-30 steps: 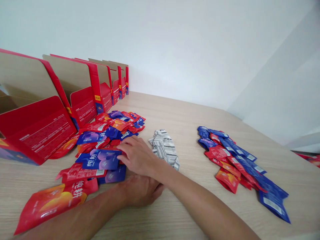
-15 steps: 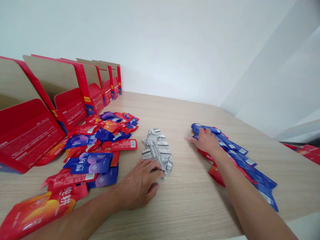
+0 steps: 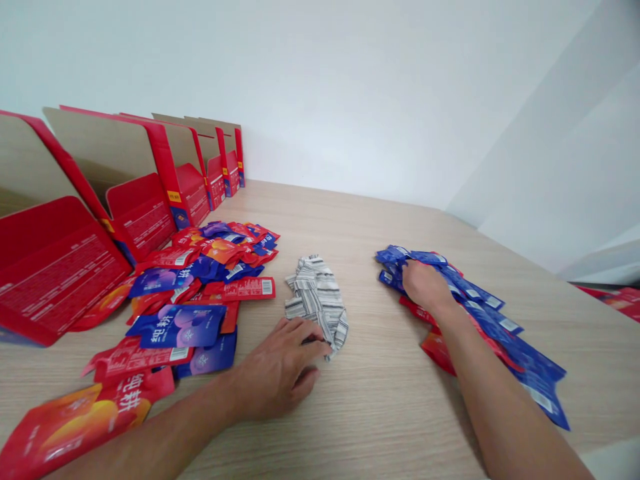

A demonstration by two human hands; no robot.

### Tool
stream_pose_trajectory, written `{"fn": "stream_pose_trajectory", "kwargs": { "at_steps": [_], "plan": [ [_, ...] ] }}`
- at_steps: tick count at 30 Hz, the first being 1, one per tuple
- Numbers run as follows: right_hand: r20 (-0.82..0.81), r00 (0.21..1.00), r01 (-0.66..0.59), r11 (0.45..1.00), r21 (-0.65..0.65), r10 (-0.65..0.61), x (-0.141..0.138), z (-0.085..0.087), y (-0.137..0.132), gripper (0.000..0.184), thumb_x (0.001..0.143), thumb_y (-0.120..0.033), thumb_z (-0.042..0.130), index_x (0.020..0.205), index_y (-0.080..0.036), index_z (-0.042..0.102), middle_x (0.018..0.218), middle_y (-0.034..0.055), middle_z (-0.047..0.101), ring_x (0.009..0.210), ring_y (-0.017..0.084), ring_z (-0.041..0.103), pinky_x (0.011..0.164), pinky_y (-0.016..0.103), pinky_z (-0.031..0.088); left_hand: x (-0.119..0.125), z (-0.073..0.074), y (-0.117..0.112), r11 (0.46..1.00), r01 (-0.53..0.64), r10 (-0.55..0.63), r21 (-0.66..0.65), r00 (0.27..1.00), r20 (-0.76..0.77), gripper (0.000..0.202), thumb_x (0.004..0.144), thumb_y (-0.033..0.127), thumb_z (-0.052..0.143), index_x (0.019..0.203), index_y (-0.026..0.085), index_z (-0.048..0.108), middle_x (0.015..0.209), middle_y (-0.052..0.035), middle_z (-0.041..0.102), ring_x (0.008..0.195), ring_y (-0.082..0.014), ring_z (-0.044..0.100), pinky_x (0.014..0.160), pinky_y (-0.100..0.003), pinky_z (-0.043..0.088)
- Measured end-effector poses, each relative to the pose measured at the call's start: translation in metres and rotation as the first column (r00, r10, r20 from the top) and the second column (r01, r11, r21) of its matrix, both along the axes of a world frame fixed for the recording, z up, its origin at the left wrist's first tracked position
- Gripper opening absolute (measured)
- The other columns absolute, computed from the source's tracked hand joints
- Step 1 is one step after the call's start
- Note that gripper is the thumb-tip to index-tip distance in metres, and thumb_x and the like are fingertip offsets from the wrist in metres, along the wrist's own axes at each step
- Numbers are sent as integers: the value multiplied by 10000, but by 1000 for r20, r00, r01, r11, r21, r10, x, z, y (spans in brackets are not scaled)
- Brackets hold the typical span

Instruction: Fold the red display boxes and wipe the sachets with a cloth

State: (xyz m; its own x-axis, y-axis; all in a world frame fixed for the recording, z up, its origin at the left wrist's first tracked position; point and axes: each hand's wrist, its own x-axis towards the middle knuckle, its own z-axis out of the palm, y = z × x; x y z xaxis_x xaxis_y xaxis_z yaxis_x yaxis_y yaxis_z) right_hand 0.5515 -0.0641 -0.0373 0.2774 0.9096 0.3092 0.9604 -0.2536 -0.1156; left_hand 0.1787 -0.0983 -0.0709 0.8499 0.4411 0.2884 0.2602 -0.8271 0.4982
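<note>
Blue and red pouches (image 3: pixel 530 357) overlap in a slanting row toward the tabletop's (image 3: pixel 360 413) right edge. Right hand (image 3: pixel 426 285) bent over the row's far end, fingertips hidden; cannot tell whether they grip a pouch. Left hand (image 3: pixel 280 367) at the near end of a striped cloth (image 3: pixel 323 293), fingers loosely curled, thumb apart. Mixed pouch heap (image 3: pixel 220 250) left of the cloth, beside red cartons (image 3: pixel 140 207) lined up toward the tabletop's far edge.

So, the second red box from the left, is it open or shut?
Open: the second red box shows its bare cardboard inside above the lower red front.
</note>
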Motion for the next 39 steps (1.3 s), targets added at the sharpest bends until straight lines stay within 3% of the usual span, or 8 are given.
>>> {"fn": "stream_pose_trajectory", "kwargs": {
  "at_steps": [4,7,11,15,24,33,36,39],
  "plan": [
    [55,998,-6,1000,13,5,-36,9,-2,413,1061,-179,350,1333,-27,621,1052,282,763,960,395,768,885,511,557,0,2,0,1000,5,-5,-12,1000,-11,371,895,86,590,1229,243,625,1310,-78,609,1223,-264,563,1103,-491,403],
    [8,968,-251,964,84,252,-85,3,-6,489,1070,-190,329,1512,-71,502,1334,242,710,1159,337,735,1036,490,548,1,4,0,1000,7,-7,-16,1000,-13,367,896,82,588,1226,236,629,1300,-76,611,1213,-261,564,1089,-486,416],
    [-69,704,-708,706,13,707,-139,-18,-13,517,1079,-220,381,1571,-86,464,1621,200,480,1512,264,470,1237,429,425,2,4,-1,1000,3,-3,-17,1000,-8,365,888,79,595,1218,229,636,1294,-72,617,1230,-269,555,1098,-495,419],
    [-165,577,-817,568,-100,800,-151,-29,-17,606,1107,-366,423,1620,-46,379,1675,239,362,1608,275,256,1287,461,345,1,3,-2,1000,-2,2,-16,1000,-12,347,903,80,573,1210,227,637,1289,-79,618,1248,-274,543,1128,-517,398],
    [-68,677,-730,658,-183,733,-143,-33,-5,637,1092,-439,484,1584,-37,447,1665,270,334,1590,357,274,1261,577,349,2,1,-2,1000,4,-4,-25,1000,-2,357,917,90,567,1237,241,617,1300,-64,618,1264,-263,541,1142,-501,381],
    [-58,810,-585,797,-148,584,-137,-24,-4,503,1031,-126,455,1528,-97,526,1352,217,712,1221,276,720,1060,391,561,1,3,0,1000,1,-1,-10,1000,3,365,893,86,606,1229,223,637,1305,-72,618,1222,-262,564,1109,-482,413],
    [-172,850,-502,864,19,498,-130,-20,-7,542,987,-82,447,1518,-143,530,1293,172,747,1130,248,750,1014,364,565,1,2,0,1000,5,-5,-13,1000,-3,364,891,84,607,1223,231,635,1298,-70,621,1217,-262,569,1100,-481,420],
    [-469,736,-400,873,280,488,-128,-22,-7,461,1007,-192,481,1462,-171,552,1173,113,793,969,226,776,905,363,607,0,2,0,1000,9,-9,-16,1000,4,372,891,84,605,1228,239,630,1303,-72,619,1227,-262,565,1104,-476,418]
  ]
}}
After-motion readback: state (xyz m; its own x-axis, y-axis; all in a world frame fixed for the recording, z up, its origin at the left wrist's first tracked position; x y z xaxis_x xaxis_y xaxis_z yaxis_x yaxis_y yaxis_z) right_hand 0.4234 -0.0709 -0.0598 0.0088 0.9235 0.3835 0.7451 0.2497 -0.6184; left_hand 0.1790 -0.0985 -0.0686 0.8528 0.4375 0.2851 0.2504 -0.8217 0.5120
